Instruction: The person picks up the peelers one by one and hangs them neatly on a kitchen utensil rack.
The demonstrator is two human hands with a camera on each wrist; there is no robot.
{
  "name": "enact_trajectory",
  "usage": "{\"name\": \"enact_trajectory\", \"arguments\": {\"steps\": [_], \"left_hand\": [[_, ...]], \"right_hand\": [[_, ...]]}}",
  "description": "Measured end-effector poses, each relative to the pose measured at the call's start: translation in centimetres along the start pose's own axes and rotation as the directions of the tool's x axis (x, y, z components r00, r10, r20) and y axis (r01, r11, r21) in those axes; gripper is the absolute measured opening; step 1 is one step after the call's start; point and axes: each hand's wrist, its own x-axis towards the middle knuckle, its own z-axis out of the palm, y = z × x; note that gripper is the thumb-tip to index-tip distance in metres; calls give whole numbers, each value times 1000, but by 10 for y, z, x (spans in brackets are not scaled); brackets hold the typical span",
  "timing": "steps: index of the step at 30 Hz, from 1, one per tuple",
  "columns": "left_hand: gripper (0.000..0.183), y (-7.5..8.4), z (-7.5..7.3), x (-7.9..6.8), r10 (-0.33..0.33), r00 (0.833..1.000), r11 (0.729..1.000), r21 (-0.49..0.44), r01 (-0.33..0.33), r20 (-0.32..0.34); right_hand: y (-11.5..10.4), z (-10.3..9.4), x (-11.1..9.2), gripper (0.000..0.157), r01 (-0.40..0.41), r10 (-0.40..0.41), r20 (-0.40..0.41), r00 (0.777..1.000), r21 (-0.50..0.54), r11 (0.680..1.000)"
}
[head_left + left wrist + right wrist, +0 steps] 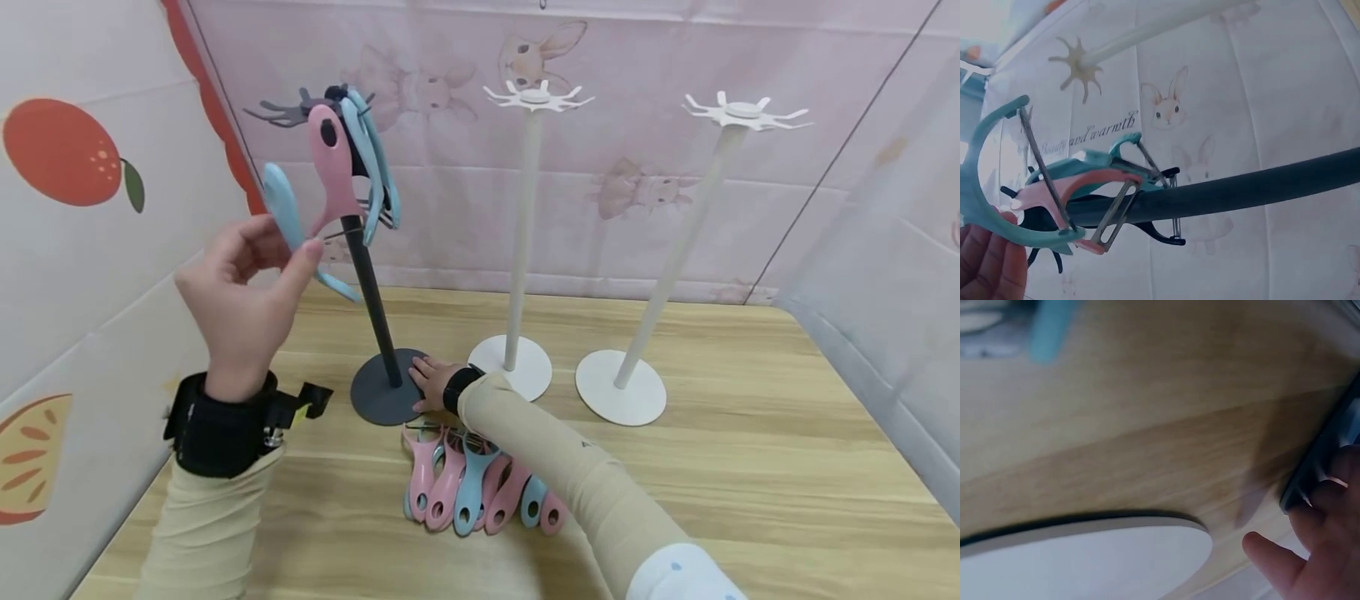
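From where I stand, the left hand (240, 317) is farthest left, its fingers pinching a blue peeler (283, 204) near the blade end, handle up, just left of the dark stand (367, 287). That low grip leaves the handle's tip uncovered, which suits hanging it by the hole. I'd lift it to the bare prongs (277, 112) on the left, turning the hole to face a prong tip. The pink peeler (335, 171) hangs right beside it; whether they touch I can't tell, so swing the blade wide of its frame. Behind that, blue peelers (363, 137) crowd the crown's right side.

Next along, the right hand (437, 383) lies with fingers spread on the stand's dark base (378, 396); firm, even pressure there should keep the pole from tipping. More peelers (472, 483) lie bunched on the surface (750, 467) in front, best left undisturbed by the right sleeve (570, 458).
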Motion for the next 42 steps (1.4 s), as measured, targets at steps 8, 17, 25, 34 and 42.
{"name": "enact_trajectory", "arguments": {"steps": [8,17,25,34,42], "left_hand": [[36,-3,6,31,-135,990,972,189,140,-40],[41,-6,14,48,-194,979,940,275,204,-64],[43,-10,17,44,-191,981,932,307,195,-42],[44,-13,17,33,-129,992,944,306,122,0],[46,-23,7,-7,45,999,941,335,-50,23]], "right_hand": [[-3,-5,-3,70,-9,9,32,999,-15,1000],[-3,1,1,71,-5,5,11,1000,-4,1000],[-2,5,6,71,10,-10,-2,1000,-15,1000],[0,-4,5,72,-7,7,24,1000,26,1000],[0,-1,9,72,-35,35,25,999,-7,999]]}}
